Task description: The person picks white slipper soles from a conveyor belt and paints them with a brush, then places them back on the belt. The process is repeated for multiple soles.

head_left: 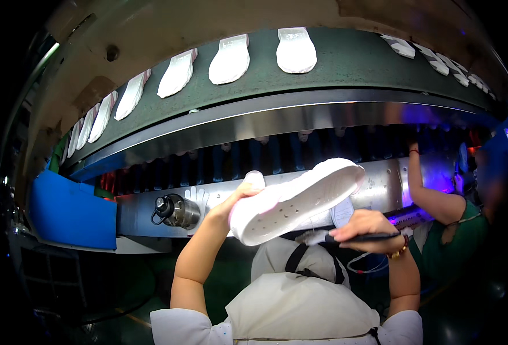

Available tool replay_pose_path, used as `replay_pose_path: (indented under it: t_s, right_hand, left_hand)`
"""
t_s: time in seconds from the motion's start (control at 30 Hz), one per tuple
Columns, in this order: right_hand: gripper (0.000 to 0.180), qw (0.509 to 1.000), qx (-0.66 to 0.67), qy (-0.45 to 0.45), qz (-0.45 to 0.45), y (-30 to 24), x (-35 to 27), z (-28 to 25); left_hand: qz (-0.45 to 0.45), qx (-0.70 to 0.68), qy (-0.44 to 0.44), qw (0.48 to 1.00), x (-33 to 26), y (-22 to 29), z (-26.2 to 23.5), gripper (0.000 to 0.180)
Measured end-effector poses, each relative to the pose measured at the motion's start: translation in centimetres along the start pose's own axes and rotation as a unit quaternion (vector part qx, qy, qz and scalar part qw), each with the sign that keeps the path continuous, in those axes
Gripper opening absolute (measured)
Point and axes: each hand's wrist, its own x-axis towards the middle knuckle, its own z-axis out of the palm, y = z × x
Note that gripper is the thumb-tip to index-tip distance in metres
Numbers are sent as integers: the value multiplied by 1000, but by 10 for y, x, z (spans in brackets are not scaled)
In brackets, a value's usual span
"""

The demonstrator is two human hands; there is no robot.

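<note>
In front of the steel ledge (380,184), my left hand (239,198) is closed around the heel end of a white shoe (297,201), sole turned up and tilted toward me. My right hand (366,227) pinches a dark brush (346,237), bristles just under the shoe's edge. I judge the sole edge is being brushed; next, a steady stroke along it. Above, white soles (229,59) lie on the green conveyor belt (346,63).
</note>
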Motion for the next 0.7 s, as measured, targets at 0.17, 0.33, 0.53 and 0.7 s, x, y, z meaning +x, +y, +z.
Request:
replay_pose_path:
  t_s: [0.17, 0.33, 0.53, 0.7]
  right_hand:
    - [20, 985, 79, 151, -36, -26, 13, 1]
    - [16, 962, 97, 236, 93, 12, 31, 15]
    - [14, 979, -148, 126, -58, -7, 37, 39]
    - [13, 998, -2, 14, -57, -22, 33, 14]
  left_hand:
    - [191, -194, -216, 938, 17, -22, 14, 72]
    - [184, -265, -244, 914, 28, -39, 65, 79]
    - [266, -246, -116, 925, 29, -31, 55, 73]
    - [285, -268, -84, 916, 27, -31, 43, 76]
